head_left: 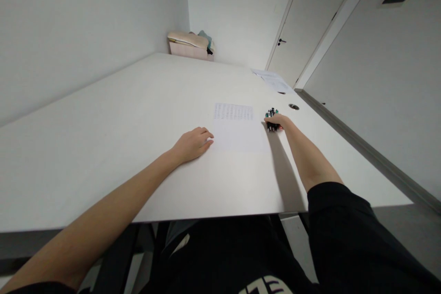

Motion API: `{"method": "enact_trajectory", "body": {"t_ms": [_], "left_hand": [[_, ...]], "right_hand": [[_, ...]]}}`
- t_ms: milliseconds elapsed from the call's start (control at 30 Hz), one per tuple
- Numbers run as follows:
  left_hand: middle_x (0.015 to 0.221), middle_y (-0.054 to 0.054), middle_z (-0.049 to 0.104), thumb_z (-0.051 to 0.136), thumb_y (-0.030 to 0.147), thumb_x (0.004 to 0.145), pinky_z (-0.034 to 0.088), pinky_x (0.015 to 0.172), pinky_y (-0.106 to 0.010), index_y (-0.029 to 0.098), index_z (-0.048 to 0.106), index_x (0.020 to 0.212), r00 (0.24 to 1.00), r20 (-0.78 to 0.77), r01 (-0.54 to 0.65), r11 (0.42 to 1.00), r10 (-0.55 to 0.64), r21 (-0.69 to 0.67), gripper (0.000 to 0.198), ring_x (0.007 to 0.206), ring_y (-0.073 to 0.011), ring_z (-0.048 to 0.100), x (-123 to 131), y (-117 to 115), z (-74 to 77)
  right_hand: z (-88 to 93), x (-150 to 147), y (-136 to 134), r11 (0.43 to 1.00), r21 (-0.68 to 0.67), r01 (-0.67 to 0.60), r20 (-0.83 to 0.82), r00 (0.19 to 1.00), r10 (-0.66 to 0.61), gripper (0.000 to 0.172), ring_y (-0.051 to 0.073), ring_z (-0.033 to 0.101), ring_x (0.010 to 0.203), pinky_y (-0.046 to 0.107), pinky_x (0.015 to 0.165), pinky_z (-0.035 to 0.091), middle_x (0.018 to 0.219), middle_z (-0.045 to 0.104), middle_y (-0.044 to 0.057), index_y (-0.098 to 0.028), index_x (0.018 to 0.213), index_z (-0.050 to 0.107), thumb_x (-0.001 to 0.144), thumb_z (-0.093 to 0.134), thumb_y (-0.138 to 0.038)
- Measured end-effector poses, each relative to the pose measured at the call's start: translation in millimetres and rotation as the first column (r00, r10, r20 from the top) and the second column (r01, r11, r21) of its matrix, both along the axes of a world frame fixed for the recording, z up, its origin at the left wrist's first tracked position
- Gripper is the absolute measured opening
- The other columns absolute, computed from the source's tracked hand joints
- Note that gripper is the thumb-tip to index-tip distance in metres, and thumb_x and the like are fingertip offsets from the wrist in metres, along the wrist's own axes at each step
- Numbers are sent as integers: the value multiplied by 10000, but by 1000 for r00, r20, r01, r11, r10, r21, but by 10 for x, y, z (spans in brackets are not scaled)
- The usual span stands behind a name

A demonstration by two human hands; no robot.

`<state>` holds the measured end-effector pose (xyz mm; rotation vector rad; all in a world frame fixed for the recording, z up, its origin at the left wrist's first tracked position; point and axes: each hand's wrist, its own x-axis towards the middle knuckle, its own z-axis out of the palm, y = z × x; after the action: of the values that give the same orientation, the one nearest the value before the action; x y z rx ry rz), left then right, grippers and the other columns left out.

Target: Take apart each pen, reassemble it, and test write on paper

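A bundle of several pens (271, 126), mostly dark with some green and red parts, is at the right of the paper. My right hand (279, 120) is closed around it, just above or on the table; I cannot tell whether the pens touch the surface. A white sheet of paper (237, 135) lies flat in front of me, with rows of dark writing across its upper part. My left hand (195, 144) rests on the table at the sheet's left edge, thumb and fingers apart, holding nothing.
Everything lies on a large white table (103, 124). More printed papers (275, 81) lie at its far right, close to a round cable hole (294, 107). Behind the far edge stands a pale box (188, 49) with folded fabric on top. A wall runs along the left.
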<state>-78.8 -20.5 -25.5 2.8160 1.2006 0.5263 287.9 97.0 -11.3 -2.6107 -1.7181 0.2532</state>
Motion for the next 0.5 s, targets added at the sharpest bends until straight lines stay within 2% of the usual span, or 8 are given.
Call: {"method": "enact_trajectory", "body": {"t_ms": [133,200,267,367,400,500], "left_hand": [[1011,-70,616,368,359,873,439,804,-319,182,608,987,994,36,-102,995,103,-9,320,957,-200,548,-107,55,75],[920,-58,641,390,382,851,440,741,-300,185,629,935,982,85,-160,984,166,-75,320,851,-188,574,-204,104,68],[798,-39,652,409,394,830,434,668,-271,179,644,877,943,202,-225,954,264,-196,322,703,-158,574,-348,150,19],[650,-13,620,487,389,763,405,564,-231,166,653,795,798,380,-325,865,468,-383,279,582,-128,544,-648,191,-83],[608,-3,596,503,382,745,385,525,-219,161,652,785,728,434,-346,831,531,-436,269,545,-117,523,-759,197,-106],[533,24,512,545,338,682,310,431,-190,135,637,762,417,601,-373,731,682,-571,237,465,-82,434,-1064,204,-102]], "right_hand": [[19,-22,22,990,-137,-39,-42,999,33,283,216,627,620,286,532,476,683,644,127,-79,760,653,696,594,-349],[11,-16,35,989,-138,-53,-36,998,49,263,210,631,641,275,544,483,712,654,121,-88,783,658,695,594,-328],[-10,-4,50,992,-113,-59,-10,998,58,278,219,641,713,268,583,493,772,665,129,-91,822,662,682,602,-322],[-50,16,68,997,-64,-50,31,998,52,345,246,639,844,272,652,502,878,668,148,-87,902,657,654,611,-323],[-61,21,73,998,-51,-44,38,998,46,367,251,635,869,275,667,504,901,667,150,-86,926,652,647,612,-322],[-73,28,82,999,-28,-24,44,999,25,392,251,636,871,278,679,507,905,671,144,-85,949,646,633,613,-313]]}}
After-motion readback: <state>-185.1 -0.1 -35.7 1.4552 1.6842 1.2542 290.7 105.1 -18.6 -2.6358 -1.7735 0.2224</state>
